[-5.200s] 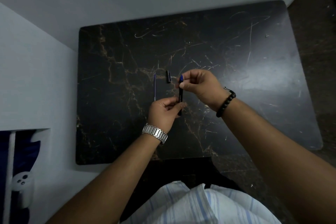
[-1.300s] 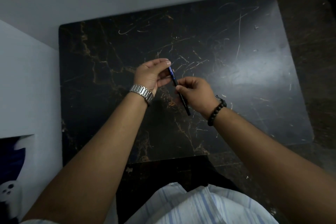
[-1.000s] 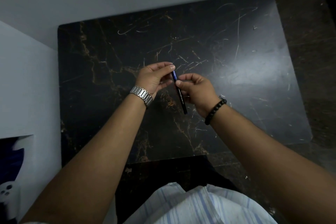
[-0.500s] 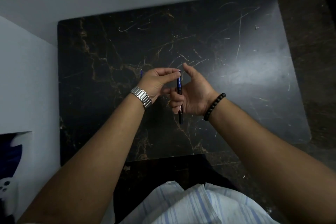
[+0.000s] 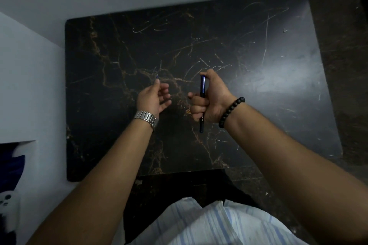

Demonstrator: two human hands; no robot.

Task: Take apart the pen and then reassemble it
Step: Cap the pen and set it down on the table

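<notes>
My right hand (image 5: 211,101) is closed in a fist around the dark blue pen barrel (image 5: 202,87), which stands nearly upright above the table, its white lettering facing me and its lower end poking out below the fist. My left hand (image 5: 153,97) hovers a hand's width to the left, palm turned inward, fingers loosely curled and apart. Just beyond its index fingertip shows the blue tip of a thin refill (image 5: 157,76); the hand hides the rest, so I cannot tell whether it is touched. No cap is in sight.
The black marble-patterned table (image 5: 249,85) has a white wall behind and to its left. A dark floor (image 5: 342,65) runs along its right edge. My striped shirt (image 5: 209,225) fills the bottom of the view.
My left hand has let go of the pen's top and moved left toward the refill tip. My right hand has closed fully around the barrel and holds it alone.
</notes>
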